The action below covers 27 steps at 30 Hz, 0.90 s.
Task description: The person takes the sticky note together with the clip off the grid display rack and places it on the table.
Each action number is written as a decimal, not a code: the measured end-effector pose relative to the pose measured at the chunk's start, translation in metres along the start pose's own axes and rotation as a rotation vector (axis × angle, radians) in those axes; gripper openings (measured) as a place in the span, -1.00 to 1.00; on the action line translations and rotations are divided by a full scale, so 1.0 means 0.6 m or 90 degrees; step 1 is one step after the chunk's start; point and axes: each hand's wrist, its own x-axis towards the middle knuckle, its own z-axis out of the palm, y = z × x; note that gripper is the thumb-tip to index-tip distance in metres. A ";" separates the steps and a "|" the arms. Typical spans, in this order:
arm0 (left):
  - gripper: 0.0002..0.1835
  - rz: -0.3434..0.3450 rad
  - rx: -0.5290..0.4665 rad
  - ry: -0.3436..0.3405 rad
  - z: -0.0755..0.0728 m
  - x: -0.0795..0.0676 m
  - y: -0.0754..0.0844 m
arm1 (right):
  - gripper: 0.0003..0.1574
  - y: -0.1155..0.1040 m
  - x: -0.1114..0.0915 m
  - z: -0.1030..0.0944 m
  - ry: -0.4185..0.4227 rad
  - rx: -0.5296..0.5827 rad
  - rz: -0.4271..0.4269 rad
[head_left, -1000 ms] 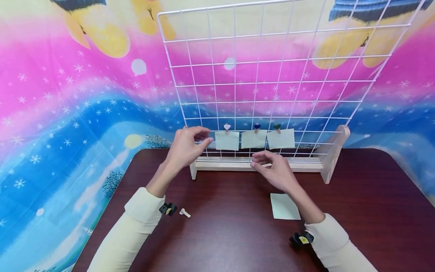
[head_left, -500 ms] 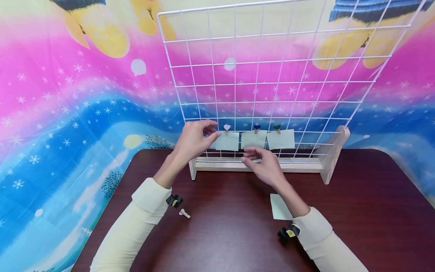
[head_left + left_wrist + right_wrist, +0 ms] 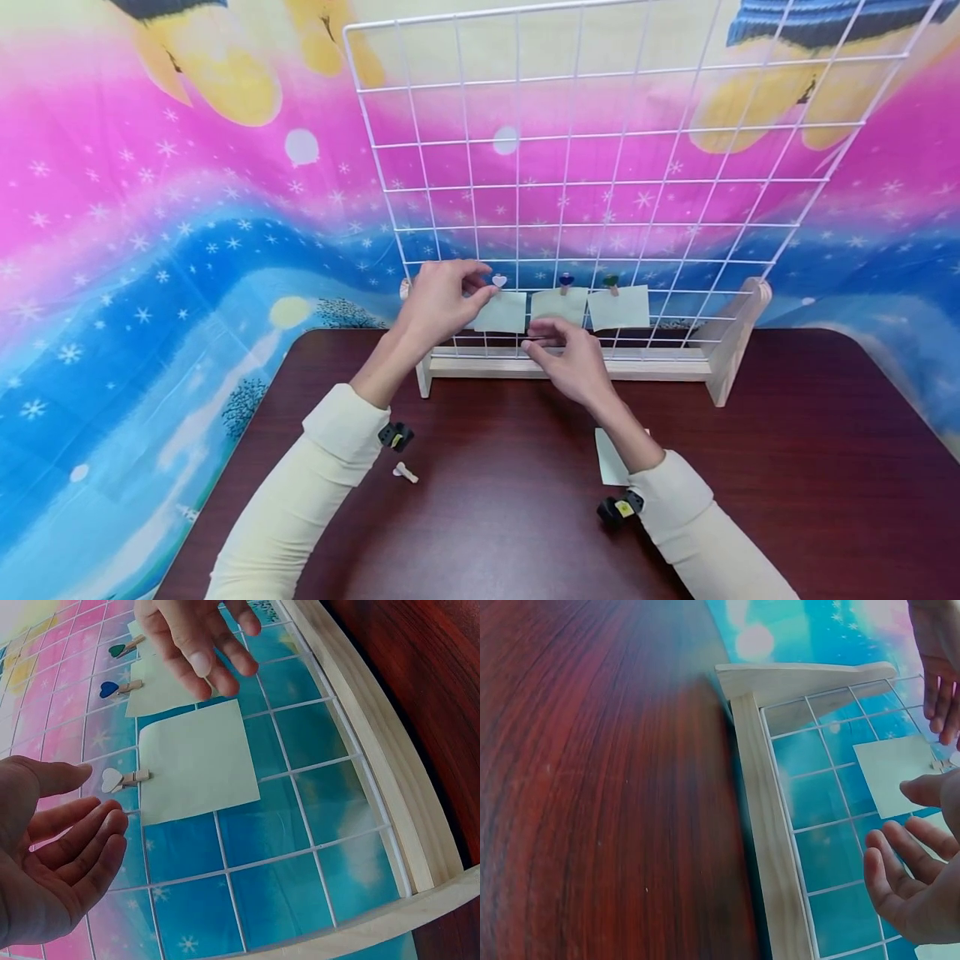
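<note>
Table [image 3: 480, 525]: dark red-brown, glossy, lower frame. Backdrop [image 3: 225, 187]: pink-and-blue snowflake cloth, full width. White wire grid [image 3: 517, 186]: stands upper centre. Pale note [image 3: 506, 313]: hangs mid-frame on the grid under a white heart clip [image 3: 499, 282]. Your left hand [image 3: 442, 298]: loosely curved, empty, beside the clip. Your right hand [image 3: 573, 358]: likewise, near the note's lower right.
</note>
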 end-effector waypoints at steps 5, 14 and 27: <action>-0.65 0.021 0.019 0.024 0.005 0.000 0.004 | -0.57 -0.001 0.003 0.008 0.010 0.010 -0.002; -0.65 0.056 0.087 0.050 0.016 -0.004 0.015 | -0.54 -0.001 0.006 0.017 0.028 0.001 0.012; -0.65 0.067 0.140 0.019 0.026 0.012 0.020 | -0.63 -0.002 0.019 0.035 0.074 -0.010 0.019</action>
